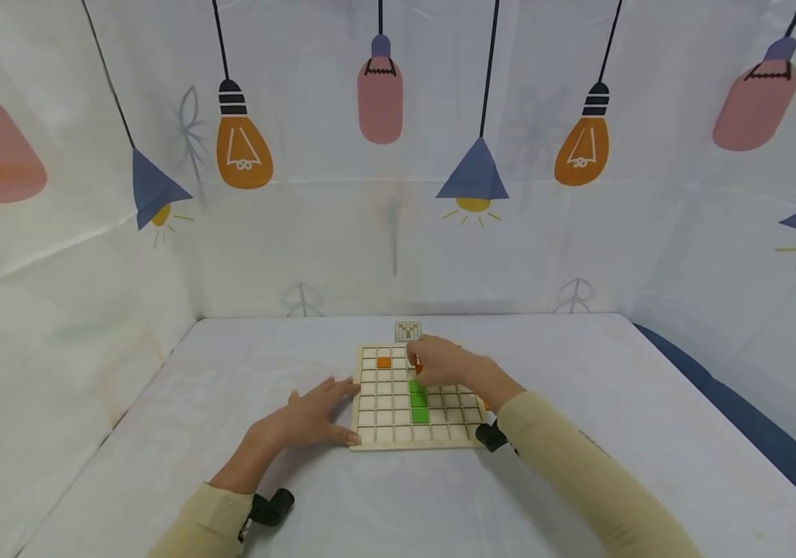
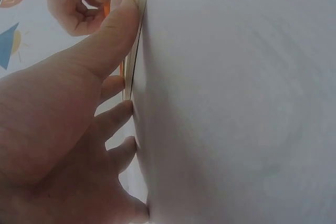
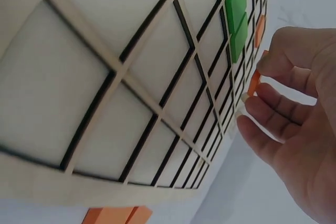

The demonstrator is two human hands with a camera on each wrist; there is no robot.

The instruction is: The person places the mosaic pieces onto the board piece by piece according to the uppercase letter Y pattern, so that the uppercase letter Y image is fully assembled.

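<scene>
A pale wooden grid board (image 1: pixel 384 445) lies flat on the white table. My right hand (image 1: pixel 442 361) is over its far half, pinching an orange tile (image 3: pixel 254 81) between thumb and fingertips, close over the squares. Several green tiles (image 1: pixel 418 401) form a column near the board's middle, and one orange tile (image 1: pixel 384 363) sits in a square at the far left. My left hand (image 1: pixel 310 415) rests at the board's left edge with fingers spread, the thumb (image 2: pixel 123 22) and fingertips touching the rim.
A small pattern card (image 1: pixel 408 331) lies behind the board. Loose orange tiles (image 3: pixel 118 215) lie beside the board's right edge, partly hidden by my right arm in the head view. A white curtain printed with lamps (image 1: pixel 398 232) closes off the table's back.
</scene>
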